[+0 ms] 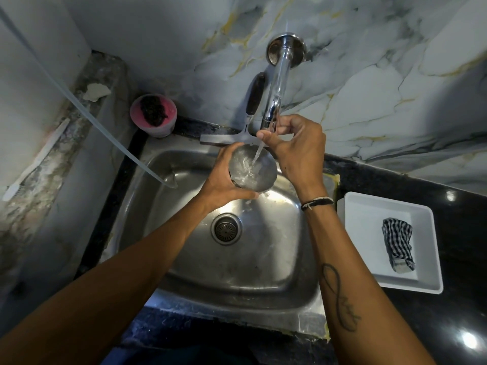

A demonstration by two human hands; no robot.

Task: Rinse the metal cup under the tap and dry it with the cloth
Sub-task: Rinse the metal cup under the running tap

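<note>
Seen from above, looking down into a steel sink (pixel 266 280) set in a dark counter (pixel 463 233), against a marbled wall.

Left hand (pixel 224 180) wrapped around the side of the metal cup (pixel 253 168), fingers closed on its wall, mouth tilted up toward the viewer. Cup held over the sink basin, directly under the chrome tap (pixel 274 101). Thin stream of water (pixel 259 151) falling from the spout into the cup and splashing inside.

Right hand (pixel 297 146) raised at the tap's spout end, thumb and fingers curled close around it; whether gripping a lever or only touching the spout cannot be told.

Rinsing under way, judged from the running water. Still to do, by the look of it: shutting off the tap, emptying the cup, drying. Checked cloth (pixel 398 243) lying untouched and bunched in a white tray (pixel 369 206) on the counter, to the right of the sink and well apart from the cup.

Room to move: basin below the cup open down to the drain (pixel 226 229). Squeegee (pixel 237 135) standing just behind the cup at the sink's back edge, close to both hands. Clear hose (pixel 105 127) dipping into the basin's left side. Pink cup (pixel 154 114) at the back left corner. Path rightward to the tray crossing the sink rim, the tray's near wall beside the right wrist.
</note>
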